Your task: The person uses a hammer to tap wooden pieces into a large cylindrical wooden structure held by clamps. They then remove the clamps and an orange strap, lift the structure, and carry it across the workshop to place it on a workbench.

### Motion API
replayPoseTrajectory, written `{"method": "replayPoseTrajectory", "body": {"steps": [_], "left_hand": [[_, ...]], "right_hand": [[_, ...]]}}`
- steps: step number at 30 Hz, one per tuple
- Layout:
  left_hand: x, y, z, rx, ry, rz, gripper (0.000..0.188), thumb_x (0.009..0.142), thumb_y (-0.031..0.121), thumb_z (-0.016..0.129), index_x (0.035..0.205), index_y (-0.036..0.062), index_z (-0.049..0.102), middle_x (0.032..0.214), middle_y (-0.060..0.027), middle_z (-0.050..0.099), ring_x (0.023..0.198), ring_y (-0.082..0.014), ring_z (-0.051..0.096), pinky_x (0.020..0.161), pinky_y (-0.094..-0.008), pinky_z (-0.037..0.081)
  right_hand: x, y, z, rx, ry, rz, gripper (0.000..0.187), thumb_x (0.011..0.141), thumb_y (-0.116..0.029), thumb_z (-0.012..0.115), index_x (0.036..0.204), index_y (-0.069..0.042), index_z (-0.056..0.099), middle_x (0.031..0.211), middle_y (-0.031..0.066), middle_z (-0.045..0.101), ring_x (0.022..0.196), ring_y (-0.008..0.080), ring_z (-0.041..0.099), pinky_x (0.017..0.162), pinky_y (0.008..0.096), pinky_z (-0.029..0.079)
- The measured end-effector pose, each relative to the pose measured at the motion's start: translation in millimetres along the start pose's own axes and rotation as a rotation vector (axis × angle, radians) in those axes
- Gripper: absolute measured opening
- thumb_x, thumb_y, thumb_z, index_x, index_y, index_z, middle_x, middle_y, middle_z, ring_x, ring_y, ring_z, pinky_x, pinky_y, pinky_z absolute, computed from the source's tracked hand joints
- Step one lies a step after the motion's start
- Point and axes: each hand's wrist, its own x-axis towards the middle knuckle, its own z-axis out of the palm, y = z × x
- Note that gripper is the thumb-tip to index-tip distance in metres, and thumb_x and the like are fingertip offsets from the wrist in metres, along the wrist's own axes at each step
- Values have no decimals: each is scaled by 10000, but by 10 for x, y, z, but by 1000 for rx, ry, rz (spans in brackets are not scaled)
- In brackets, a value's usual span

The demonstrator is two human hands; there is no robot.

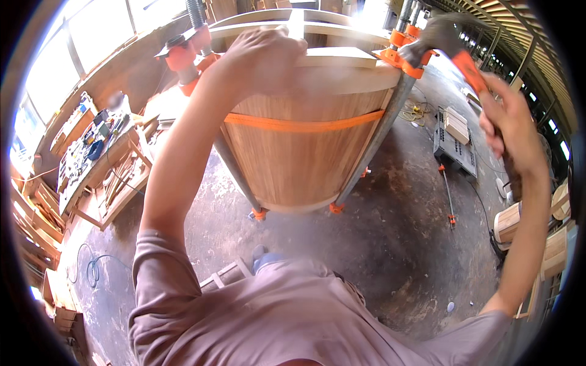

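Observation:
A large curved wooden body (311, 158), built of vertical staves, stands in front of me with an orange strap (305, 124) round its side. My left hand (262, 58) is at its upper left edge, palm down with fingers curled. What those fingers hold, if anything, is hidden. A pale wooden block (339, 58) lies by the rim, right of that hand. My right hand (513, 119) grips a hammer (467, 66) by its orange and dark handle, raised at the upper right. The hammer's head is near the orange jaw of the right pipe clamp (397, 55).
Another pipe clamp (183, 61) runs along the body's left side. A cluttered workbench (104, 152) stands at the left. On the floor at right are a dark grey case (455, 149) with wood on it, a bar clamp (448, 195) and a cable. Wooden tubs (506, 222) stand farther right.

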Motion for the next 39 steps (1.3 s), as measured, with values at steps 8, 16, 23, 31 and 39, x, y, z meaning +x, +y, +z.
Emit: {"method": "replayPoseTrajectory", "body": {"steps": [8, 16, 23, 31, 39], "left_hand": [[-84, 15, 112, -72, 2, -70, 885, 438, 279, 910, 1246, 54, 629, 1029, -152, 698, 1005, -315, 672, 903, -432, 501], [-91, 75, 70, -101, 13, -122, 901, 423, 275, 896, 1251, 44, 625, 952, -154, 716, 960, -319, 686, 879, -451, 509], [-40, 12, 84, -137, -64, -150, 886, 416, 279, 874, 1242, 61, 640, 951, -131, 720, 939, -316, 686, 887, -434, 504], [-88, -17, 220, -112, 262, 18, 867, 477, 308, 884, 1278, 124, 609, 1052, -120, 706, 942, -316, 686, 900, -422, 504], [-241, 42, 396, -62, 672, 278, 363, 709, 139, 719, 1055, 67, 635, 930, -131, 681, 847, -312, 652, 708, -384, 510]], "right_hand": [[993, -799, -452, -17, -284, -299, 320, 991, -313, 537, 1012, -7, 628, 855, 60, 581, 716, 122, 525, 613, 253, 437], [766, -1385, 373, -608, -402, 37, 391, 963, -294, 478, 1008, 53, 654, 769, 90, 597, 666, 177, 550, 619, 324, 482], [856, -1232, 384, -733, -442, -54, 368, 972, -273, 473, 996, 54, 641, 747, 81, 577, 624, 171, 535, 578, 321, 465], [624, -778, 322, -29, -273, 86, 265, 975, -213, 506, 1021, 28, 607, 671, 7, 495, 529, 119, 468, 485, 285, 416], [-566, 1293, 1438, 583, 293, -164, 291, 1041, -314, 482, 941, -42, 498, 596, -16, 422, 414, 42, 356, 376, 214, 304]]}}
